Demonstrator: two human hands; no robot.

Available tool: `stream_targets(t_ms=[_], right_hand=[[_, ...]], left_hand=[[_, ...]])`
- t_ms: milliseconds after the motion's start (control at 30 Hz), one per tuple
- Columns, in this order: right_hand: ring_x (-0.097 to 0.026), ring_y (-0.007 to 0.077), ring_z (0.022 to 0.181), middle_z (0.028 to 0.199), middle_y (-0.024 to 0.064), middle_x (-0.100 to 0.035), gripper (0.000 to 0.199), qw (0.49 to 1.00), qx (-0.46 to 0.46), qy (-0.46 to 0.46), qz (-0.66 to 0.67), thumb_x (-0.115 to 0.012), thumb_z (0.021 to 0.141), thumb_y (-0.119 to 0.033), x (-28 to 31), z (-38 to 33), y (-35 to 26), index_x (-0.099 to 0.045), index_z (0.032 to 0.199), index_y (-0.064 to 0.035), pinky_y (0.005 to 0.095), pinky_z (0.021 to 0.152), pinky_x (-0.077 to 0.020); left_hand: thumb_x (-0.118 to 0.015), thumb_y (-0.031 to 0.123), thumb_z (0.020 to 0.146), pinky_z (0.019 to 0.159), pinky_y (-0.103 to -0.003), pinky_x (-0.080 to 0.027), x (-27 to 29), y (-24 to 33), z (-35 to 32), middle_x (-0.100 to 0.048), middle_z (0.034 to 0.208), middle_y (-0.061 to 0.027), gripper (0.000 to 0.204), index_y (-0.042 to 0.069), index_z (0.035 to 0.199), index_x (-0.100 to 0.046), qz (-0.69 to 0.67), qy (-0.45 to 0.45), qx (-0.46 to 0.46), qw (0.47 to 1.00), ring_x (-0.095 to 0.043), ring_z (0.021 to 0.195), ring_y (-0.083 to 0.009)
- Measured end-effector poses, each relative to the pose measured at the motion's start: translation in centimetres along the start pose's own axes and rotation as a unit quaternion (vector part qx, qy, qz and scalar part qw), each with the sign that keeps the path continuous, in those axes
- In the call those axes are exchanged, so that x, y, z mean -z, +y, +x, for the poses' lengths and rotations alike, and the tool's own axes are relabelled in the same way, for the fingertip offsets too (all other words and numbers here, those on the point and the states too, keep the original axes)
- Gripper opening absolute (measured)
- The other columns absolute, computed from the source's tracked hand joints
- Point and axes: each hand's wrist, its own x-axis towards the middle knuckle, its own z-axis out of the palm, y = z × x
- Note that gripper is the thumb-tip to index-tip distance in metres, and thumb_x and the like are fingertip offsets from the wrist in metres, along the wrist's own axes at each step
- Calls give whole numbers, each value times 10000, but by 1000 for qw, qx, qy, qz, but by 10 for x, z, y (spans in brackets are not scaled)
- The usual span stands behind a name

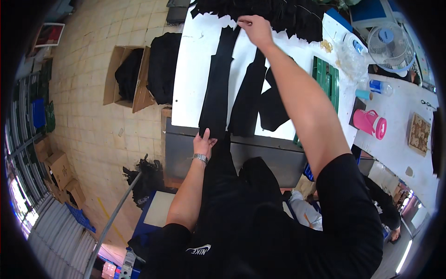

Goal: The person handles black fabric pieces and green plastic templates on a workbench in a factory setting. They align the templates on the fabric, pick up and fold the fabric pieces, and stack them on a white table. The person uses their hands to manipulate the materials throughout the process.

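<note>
A long black fabric piece (214,93) lies lengthwise on the white table (189,79). My left hand (204,143), with a metal watch at its wrist, is closed on the piece's near end at the table's front edge. At the far end my right hand (256,30) pinches the same piece by its upper right corner, thumb and fingertips together. Just right of it lies a second black fabric piece (246,104). A third, wider black piece (275,111) is partly hidden under my right forearm. Along the far edge sits a pile of black cut fabric (274,16).
Green slotted plastic pieces (325,76) lie at the table's right. Beyond are a fan (390,44), a water bottle (381,87) and a pink jug (369,122). On the left floor stand a cardboard box (110,83) holding black fabric and another black heap (165,65).
</note>
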Motion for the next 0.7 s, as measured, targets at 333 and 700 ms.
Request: stream_targets(t_ms=[333,700], right_hand=[[-627,438,821,829,225,-648,279,937,-192,-292,26,-664,934,-289,91,-377,-47,-640,860,-21,495,717,-500],[-727,342,868,911,198,-733,265,661,-689,165,-246,-694,892,-236,331,-734,-186,-719,1023,-7,410,770,-574]], left_hand=[[-609,288,1000,702,-354,-573,75,-3,5,-746,958,-125,290,34,1119,-680,548,-65,54,832,-738,843,-227],[-518,322,1006,448,-315,-429,15,36,72,-506,628,-16,228,209,1157,-647,799,-274,194,499,-565,551,-139]])
